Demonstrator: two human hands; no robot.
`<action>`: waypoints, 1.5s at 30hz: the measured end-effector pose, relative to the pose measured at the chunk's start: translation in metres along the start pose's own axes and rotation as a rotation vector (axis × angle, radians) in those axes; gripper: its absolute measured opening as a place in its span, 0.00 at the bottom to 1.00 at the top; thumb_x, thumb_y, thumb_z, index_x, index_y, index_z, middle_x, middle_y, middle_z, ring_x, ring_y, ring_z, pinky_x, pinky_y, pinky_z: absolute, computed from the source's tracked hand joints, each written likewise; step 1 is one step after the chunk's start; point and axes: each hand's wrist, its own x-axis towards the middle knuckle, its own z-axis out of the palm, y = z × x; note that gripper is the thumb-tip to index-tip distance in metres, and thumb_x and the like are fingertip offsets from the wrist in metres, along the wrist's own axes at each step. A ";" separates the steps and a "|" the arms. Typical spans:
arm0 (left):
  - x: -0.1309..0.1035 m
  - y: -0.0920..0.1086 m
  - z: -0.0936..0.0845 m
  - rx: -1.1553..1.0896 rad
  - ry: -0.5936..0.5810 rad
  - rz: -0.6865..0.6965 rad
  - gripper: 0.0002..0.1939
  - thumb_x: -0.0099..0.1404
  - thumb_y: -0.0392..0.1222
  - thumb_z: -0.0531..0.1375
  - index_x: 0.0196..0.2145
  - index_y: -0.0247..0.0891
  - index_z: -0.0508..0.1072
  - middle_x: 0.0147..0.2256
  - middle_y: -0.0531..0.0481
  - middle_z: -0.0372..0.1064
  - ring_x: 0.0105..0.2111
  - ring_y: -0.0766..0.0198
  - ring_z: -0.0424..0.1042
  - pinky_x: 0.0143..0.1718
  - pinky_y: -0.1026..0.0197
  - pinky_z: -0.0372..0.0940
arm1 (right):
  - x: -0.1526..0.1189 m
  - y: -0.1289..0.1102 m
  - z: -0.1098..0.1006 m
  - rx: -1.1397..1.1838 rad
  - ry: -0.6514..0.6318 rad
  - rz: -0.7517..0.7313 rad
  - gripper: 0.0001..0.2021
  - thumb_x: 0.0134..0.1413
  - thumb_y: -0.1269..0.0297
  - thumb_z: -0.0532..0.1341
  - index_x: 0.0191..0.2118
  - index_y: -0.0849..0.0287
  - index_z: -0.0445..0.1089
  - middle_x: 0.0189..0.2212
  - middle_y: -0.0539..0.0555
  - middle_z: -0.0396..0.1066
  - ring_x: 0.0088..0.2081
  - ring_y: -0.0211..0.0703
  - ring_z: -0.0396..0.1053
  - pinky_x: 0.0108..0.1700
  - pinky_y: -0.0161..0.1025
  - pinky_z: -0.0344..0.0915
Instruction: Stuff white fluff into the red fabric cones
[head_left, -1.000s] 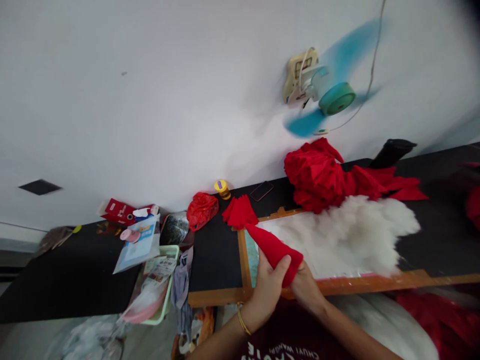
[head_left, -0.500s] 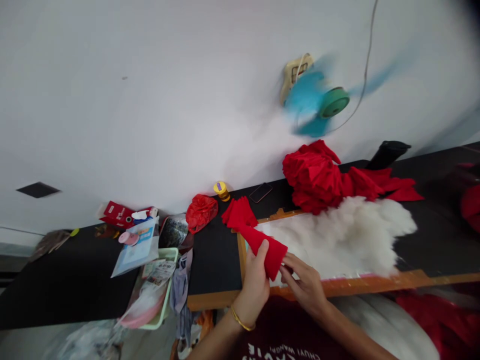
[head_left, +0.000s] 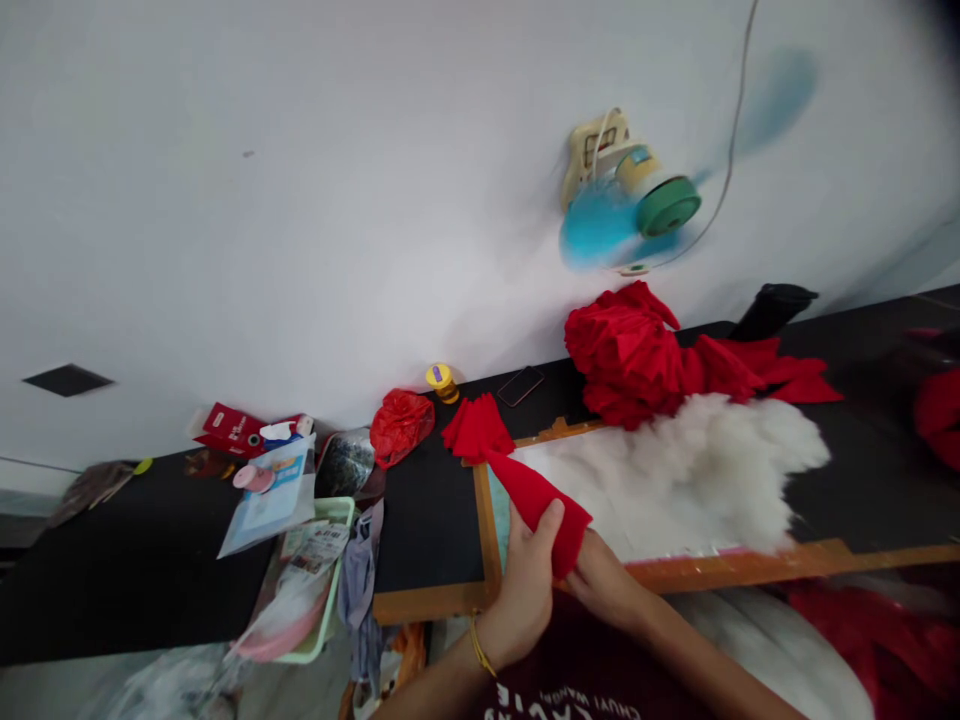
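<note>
Now, head view — hands: both meet at the near bench [head_left: 435,520] edge.
Left hand [head_left: 525,590]: gripping the red fabric cone [head_left: 544,500], thumb on top.
Right hand [head_left: 604,585]: at the cone's open end, fingers hidden — grip unclear.
Beside: white stuffing [head_left: 690,475] on the wooden-framed board [head_left: 484,540].

Craft workshop: red fabric pile [head_left: 645,350], white stuffing [head_left: 690,480], cluttered black worktable [head_left: 427,510].

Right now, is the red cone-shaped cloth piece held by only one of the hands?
No, both the left hand and the right hand grip the wide end of the red cone-shaped cloth piece.
</note>
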 end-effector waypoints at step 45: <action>0.061 0.016 -0.006 -0.391 0.025 -0.339 0.13 0.64 0.47 0.59 0.33 0.34 0.76 0.32 0.45 0.77 0.32 0.60 0.76 0.41 0.59 0.71 | 0.021 -0.009 -0.034 -0.119 0.411 -0.104 0.14 0.63 0.74 0.53 0.47 0.55 0.72 0.41 0.56 0.78 0.40 0.44 0.74 0.42 0.41 0.73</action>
